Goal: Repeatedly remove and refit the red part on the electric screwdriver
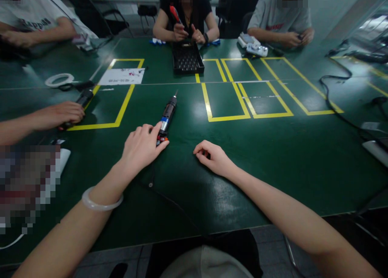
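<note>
An electric screwdriver with a dark body, a silver and blue band and a thin bit lies on the green table, its bit pointing away from me. My left hand is closed over its rear end, with the thumb along the near side; a bit of red and orange shows beside the fingers. A dark cord trails from under this hand towards the table's front edge. To the right, my right hand rests on the tabletop with curled fingers, thumb and index nearly meeting, and nothing visible in them.
Yellow tape outlines mark the table. Across from me a person holds a red-handled tool above a black tray of small parts. At left, another person's hand grips a second screwdriver, near a tape roll and a paper sheet. Black cables run along the right.
</note>
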A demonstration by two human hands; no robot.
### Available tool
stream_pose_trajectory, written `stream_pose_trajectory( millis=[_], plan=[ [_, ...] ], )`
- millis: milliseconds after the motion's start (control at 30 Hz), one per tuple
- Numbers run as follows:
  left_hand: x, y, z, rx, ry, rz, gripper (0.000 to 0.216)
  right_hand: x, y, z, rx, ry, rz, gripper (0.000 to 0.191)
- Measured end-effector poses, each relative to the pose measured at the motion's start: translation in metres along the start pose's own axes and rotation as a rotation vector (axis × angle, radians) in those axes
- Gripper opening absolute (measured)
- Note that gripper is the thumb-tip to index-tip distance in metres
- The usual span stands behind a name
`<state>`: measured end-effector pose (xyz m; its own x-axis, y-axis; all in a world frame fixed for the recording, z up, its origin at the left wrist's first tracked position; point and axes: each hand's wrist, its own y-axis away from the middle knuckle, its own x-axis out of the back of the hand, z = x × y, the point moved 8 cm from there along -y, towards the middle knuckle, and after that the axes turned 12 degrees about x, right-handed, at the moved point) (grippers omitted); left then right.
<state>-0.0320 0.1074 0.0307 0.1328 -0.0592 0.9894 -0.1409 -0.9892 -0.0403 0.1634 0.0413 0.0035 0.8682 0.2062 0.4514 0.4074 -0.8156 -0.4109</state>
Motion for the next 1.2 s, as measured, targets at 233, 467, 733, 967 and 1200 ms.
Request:
stream_pose_trajectory(
  millis=[233, 467, 733, 967, 1200],
  plan=[
    [-0.012, -0.031, -0.087, 0.259, -0.002, -0.056, 0.077, -0.002, 0.0, 0.002, -0.023, -0.02, -0.025, 0.01],
    [-0.023, -0.04, -0.16, 0.42, 0.076, 0.008, 0.079, -0.003, 0.0, 0.004, -0.049, -0.013, -0.03, 0.01],
    [-0.014, -0.028, -0.155, 0.4, 0.019, 0.204, 0.059, -0.003, 0.001, 0.004, -0.053, -0.029, -0.034, 0.011],
    [-0.013, -0.029, -0.154, 0.391, 0.035, 0.186, 0.061, -0.002, 0.0, 0.005, -0.071, -0.034, -0.026, 0.011],
    [-0.013, -0.027, -0.155, 0.44, 0.067, 0.196, 0.061, -0.001, -0.001, 0.003, -0.069, -0.035, -0.027, 0.01]
  ],
)
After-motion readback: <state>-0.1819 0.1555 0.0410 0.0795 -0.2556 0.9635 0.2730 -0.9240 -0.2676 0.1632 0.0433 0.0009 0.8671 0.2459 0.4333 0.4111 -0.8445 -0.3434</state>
